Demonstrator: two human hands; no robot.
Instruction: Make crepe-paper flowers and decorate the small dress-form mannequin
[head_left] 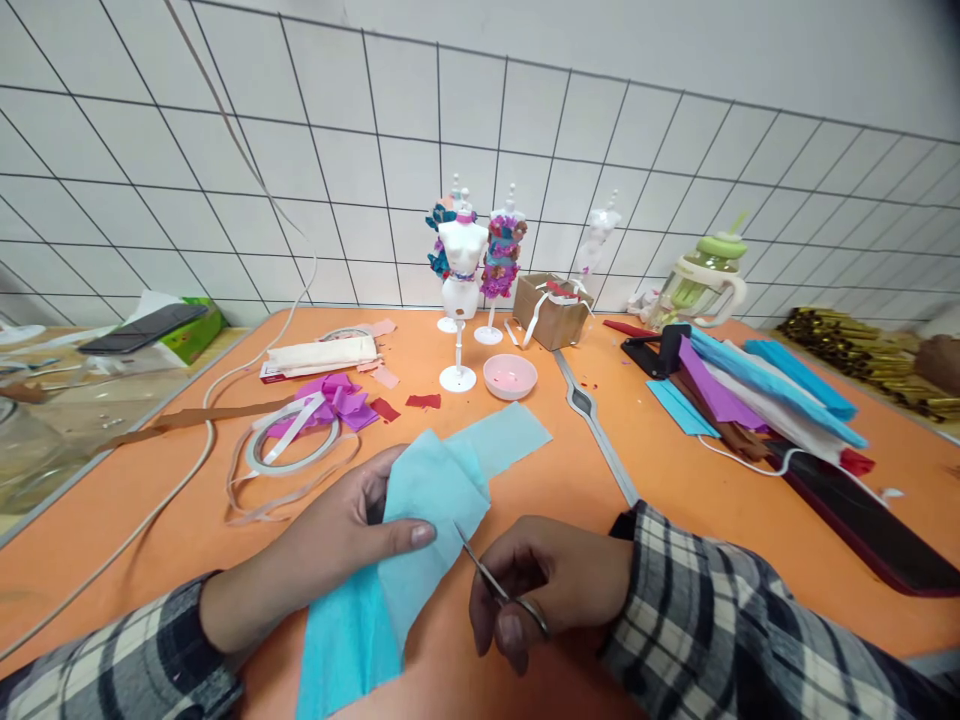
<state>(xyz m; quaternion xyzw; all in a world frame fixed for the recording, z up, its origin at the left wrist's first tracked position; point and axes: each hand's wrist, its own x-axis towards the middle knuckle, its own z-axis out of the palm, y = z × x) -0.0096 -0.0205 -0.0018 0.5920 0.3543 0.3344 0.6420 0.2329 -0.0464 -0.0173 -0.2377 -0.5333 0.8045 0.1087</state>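
My left hand pinches a folded sheet of light blue crepe paper, thumb on top and fingers beneath. The sheet runs from the table's near edge up toward a pale blue strip. My right hand is closed on small metal scissors, whose blades touch the paper's right edge just below my left thumb. Both hands rest low over the orange table.
Small white mannequins with paper dresses stand at the back by a pink bowl, a brown box and a green bottle. Tape roll, purple paper scraps and a cable lie left. Coloured paper sheets lie right.
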